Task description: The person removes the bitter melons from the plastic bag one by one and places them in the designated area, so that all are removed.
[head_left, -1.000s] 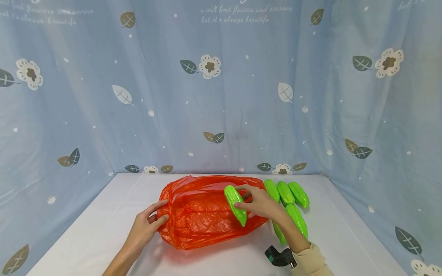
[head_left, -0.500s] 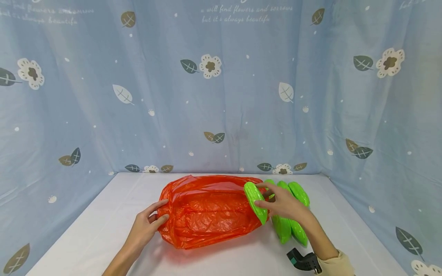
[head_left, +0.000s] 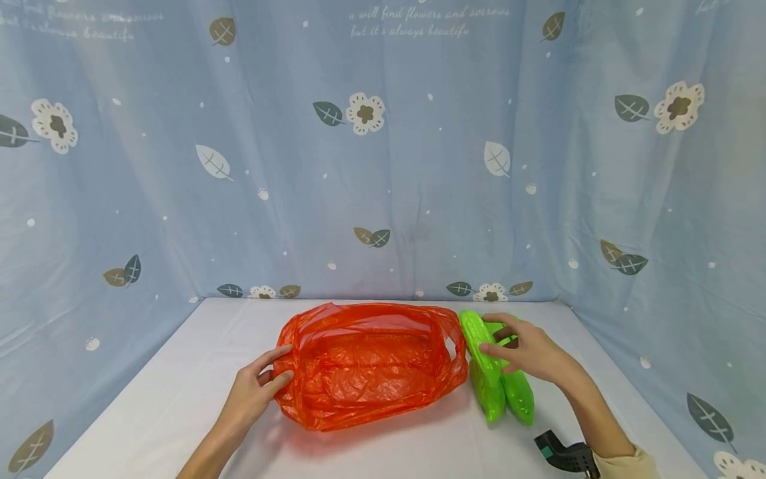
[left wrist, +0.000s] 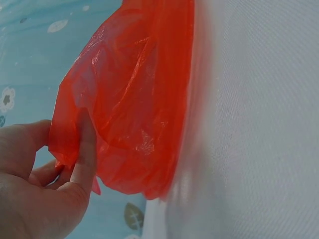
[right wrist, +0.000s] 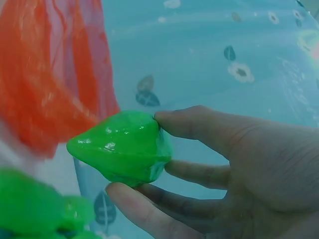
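A red plastic bag [head_left: 368, 362] lies on its side on the white table, its mouth spread wide. My left hand [head_left: 254, 386] pinches the bag's left edge between thumb and fingers; in the left wrist view, one finger shows through the thin red film [left wrist: 129, 94]. To the right of the bag, my right hand [head_left: 532, 349] holds a glossy green bitter melon [head_left: 477, 338] by its sides with the fingertips. Its pointed end faces left in the right wrist view [right wrist: 119, 147]. Below and behind it lie more green melons [head_left: 519, 397], partly hidden by the hand and the held one.
The white table [head_left: 143, 392] meets a blue patterned curtain [head_left: 383, 199] at the back and both sides. A loop handle [head_left: 451, 346] of the bag sits close to the melons. A black wrist device [head_left: 565, 456] is on the right arm.
My right hand has carried the melon rightward, from above the bag to over the other melons. The left hand and the bag have stayed about where they were.
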The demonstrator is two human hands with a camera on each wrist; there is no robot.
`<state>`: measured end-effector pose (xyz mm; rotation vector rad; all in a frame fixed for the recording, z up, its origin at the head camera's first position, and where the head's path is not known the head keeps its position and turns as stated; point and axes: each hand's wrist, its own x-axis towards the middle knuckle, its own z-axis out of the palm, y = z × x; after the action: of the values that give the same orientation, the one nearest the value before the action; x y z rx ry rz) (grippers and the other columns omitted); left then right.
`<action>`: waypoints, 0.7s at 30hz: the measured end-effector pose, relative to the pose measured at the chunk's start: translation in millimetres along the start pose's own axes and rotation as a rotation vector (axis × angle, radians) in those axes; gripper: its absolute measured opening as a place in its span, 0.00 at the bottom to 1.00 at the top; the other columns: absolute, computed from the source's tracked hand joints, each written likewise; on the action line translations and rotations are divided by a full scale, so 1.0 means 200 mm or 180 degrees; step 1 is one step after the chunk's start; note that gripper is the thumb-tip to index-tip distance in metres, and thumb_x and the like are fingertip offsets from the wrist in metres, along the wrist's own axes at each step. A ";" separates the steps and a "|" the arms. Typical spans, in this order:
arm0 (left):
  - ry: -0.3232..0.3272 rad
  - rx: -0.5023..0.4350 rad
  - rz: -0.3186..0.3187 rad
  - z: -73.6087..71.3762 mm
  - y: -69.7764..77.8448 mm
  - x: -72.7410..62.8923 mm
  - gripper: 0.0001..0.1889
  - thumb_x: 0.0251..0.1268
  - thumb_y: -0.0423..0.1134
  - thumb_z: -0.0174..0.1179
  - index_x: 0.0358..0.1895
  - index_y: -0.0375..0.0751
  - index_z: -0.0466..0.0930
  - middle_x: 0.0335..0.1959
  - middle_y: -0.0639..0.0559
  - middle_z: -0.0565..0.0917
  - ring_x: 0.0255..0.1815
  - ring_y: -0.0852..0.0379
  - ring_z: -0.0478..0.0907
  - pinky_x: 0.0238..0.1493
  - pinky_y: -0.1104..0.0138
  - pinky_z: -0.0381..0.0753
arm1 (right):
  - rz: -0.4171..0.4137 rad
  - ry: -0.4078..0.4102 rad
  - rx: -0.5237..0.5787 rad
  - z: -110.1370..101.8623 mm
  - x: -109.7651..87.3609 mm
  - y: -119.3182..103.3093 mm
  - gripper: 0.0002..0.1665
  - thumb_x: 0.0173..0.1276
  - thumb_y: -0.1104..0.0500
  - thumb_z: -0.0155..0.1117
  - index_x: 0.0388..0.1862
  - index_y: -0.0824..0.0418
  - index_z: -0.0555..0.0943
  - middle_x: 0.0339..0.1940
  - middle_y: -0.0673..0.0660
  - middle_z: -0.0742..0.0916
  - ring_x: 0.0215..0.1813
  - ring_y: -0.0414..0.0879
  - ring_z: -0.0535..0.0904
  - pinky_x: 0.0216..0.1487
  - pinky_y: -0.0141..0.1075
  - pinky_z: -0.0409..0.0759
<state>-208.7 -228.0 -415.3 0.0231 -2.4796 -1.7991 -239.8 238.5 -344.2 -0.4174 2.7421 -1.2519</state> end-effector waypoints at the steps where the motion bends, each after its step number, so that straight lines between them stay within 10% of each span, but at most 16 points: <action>1: -0.0003 0.0008 0.0002 0.00 0.00 0.00 0.28 0.66 0.40 0.64 0.69 0.46 0.70 0.66 0.37 0.74 0.51 0.59 0.82 0.45 0.69 0.86 | 0.0015 0.0005 -0.0022 -0.01 -0.01 0.02 0.42 0.65 0.48 0.69 0.72 0.61 0.65 0.52 0.67 0.82 0.42 0.47 0.84 0.34 0.42 0.88; 21: 0.0019 0.0035 0.0008 0.01 -0.01 0.00 0.28 0.66 0.40 0.64 0.69 0.46 0.71 0.62 0.38 0.76 0.48 0.58 0.82 0.44 0.68 0.86 | 0.0324 0.0029 -0.0186 -0.15 -0.08 0.22 0.44 0.67 0.47 0.66 0.73 0.68 0.62 0.53 0.72 0.81 0.47 0.53 0.84 0.32 0.39 0.87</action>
<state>-209.8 -227.2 -417.2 0.0260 -2.4844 -1.7820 -240.0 292.7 -357.8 -0.2736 2.7743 -1.1550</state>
